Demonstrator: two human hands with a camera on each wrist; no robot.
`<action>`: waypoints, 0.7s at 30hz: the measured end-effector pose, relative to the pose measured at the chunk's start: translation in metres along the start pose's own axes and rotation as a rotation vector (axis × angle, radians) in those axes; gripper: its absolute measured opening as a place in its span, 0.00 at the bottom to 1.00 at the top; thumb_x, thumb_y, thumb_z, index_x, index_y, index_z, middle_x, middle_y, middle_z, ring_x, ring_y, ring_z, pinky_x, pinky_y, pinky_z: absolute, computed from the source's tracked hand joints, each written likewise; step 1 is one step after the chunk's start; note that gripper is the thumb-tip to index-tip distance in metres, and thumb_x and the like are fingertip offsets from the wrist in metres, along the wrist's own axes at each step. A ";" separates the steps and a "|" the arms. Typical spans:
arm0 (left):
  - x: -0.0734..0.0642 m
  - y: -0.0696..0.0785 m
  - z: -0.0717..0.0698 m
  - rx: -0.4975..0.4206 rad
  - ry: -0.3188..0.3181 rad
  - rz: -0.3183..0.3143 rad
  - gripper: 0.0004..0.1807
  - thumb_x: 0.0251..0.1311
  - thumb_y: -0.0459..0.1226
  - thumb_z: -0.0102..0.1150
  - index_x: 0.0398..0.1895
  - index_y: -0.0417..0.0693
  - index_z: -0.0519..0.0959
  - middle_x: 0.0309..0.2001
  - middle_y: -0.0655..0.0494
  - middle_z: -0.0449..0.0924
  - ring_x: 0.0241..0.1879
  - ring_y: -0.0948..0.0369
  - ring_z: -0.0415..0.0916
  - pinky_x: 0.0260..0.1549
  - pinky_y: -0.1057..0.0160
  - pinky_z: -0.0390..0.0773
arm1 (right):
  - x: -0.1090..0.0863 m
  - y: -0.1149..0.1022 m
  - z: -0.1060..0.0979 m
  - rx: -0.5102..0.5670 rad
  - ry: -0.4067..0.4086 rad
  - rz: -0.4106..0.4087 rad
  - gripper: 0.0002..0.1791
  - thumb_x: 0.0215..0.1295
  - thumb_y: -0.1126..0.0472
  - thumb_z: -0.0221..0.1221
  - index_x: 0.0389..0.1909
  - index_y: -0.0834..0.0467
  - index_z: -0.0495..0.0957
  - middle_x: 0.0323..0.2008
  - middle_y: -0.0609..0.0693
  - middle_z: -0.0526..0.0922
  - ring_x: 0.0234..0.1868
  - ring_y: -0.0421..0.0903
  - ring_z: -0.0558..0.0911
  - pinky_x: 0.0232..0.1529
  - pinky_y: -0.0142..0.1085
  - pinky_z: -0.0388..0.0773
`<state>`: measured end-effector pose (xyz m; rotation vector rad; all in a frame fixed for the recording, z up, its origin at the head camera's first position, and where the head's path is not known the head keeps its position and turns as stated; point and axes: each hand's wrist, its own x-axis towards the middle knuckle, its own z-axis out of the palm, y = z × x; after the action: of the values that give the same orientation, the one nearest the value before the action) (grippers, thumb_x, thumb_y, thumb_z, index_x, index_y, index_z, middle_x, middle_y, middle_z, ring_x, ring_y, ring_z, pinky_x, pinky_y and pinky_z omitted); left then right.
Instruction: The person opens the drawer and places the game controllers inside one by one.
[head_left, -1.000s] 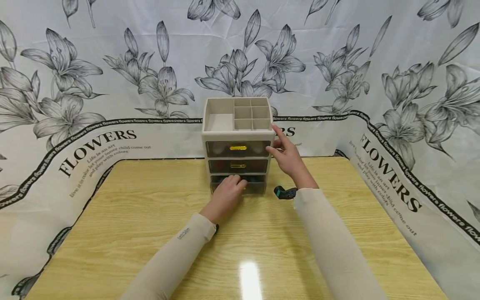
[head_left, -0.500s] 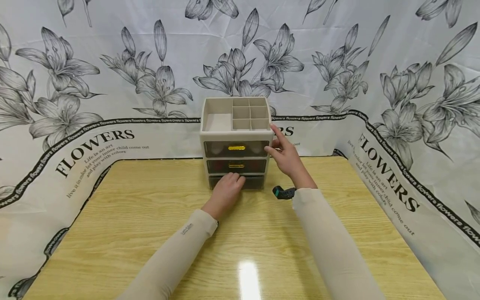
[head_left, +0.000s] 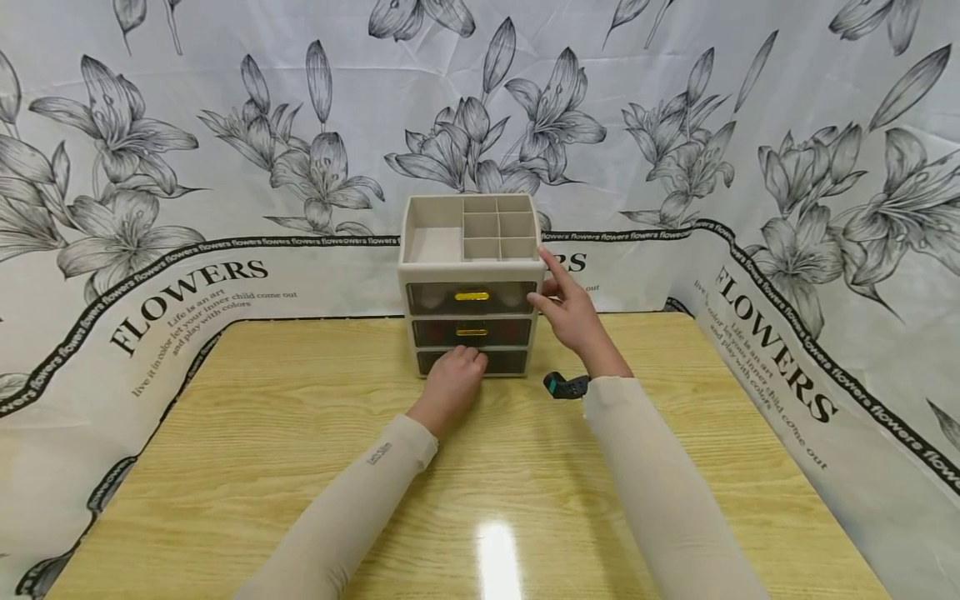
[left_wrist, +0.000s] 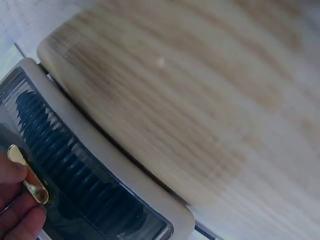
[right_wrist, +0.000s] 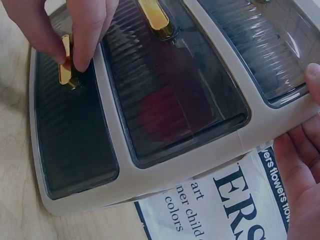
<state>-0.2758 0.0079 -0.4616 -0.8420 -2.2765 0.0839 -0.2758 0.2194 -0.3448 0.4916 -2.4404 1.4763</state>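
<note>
A cream desktop drawer organizer (head_left: 472, 273) stands against the back cloth, its three smoky see-through drawers flush with the front. My left hand (head_left: 450, 383) is at the bottom drawer (head_left: 506, 363). In the right wrist view, thumb and fingers pinch that drawer's gold handle (right_wrist: 65, 72); the left wrist view shows the same handle (left_wrist: 36, 189) between the fingertips. My right hand (head_left: 576, 315) grips the organizer's right side, thumb on the front edge by the top drawer (head_left: 435, 298), index finger up along the top rim. Something reddish (right_wrist: 167, 112) shows through the middle drawer (right_wrist: 200, 75).
The organizer's top has one large open compartment (head_left: 438, 243) and several small ones on the right. A wood-grain table (head_left: 300, 417) spreads in front. Flower-printed cloth (head_left: 285, 192) hangs behind and at both sides. A black wrist strap (head_left: 567, 386) sits by the right cuff.
The bottom drawer, which stuck out a little, has slid back into the organizer, pushed by my left hand at its handle. My right hand has kept its hold on the side.
</note>
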 end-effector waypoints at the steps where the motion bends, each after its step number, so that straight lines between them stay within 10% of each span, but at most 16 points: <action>1: 0.000 0.000 0.001 0.016 0.007 -0.002 0.08 0.55 0.25 0.56 0.29 0.45 0.81 0.29 0.53 0.81 0.29 0.58 0.78 0.30 0.63 0.81 | 0.000 0.000 0.000 -0.001 -0.001 0.003 0.38 0.70 0.62 0.54 0.77 0.45 0.49 0.46 0.65 0.75 0.46 0.54 0.75 0.54 0.48 0.74; 15: -0.003 -0.001 0.002 0.038 -0.006 -0.007 0.08 0.54 0.27 0.59 0.26 0.48 0.83 0.29 0.55 0.81 0.31 0.58 0.78 0.33 0.63 0.81 | 0.006 0.014 0.002 0.018 -0.024 0.015 0.39 0.71 0.60 0.54 0.77 0.40 0.47 0.49 0.64 0.74 0.53 0.58 0.76 0.64 0.51 0.70; 21: -0.009 -0.004 -0.011 -0.055 -0.003 -0.041 0.06 0.58 0.29 0.59 0.27 0.46 0.82 0.28 0.53 0.81 0.32 0.57 0.80 0.34 0.62 0.82 | 0.004 0.033 -0.001 -0.142 -0.013 -0.008 0.41 0.71 0.55 0.54 0.75 0.30 0.42 0.52 0.60 0.76 0.58 0.55 0.77 0.62 0.49 0.73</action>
<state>-0.2665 -0.0024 -0.4574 -0.8238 -2.3065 0.0038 -0.2928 0.2337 -0.3692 0.4819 -2.5268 1.2889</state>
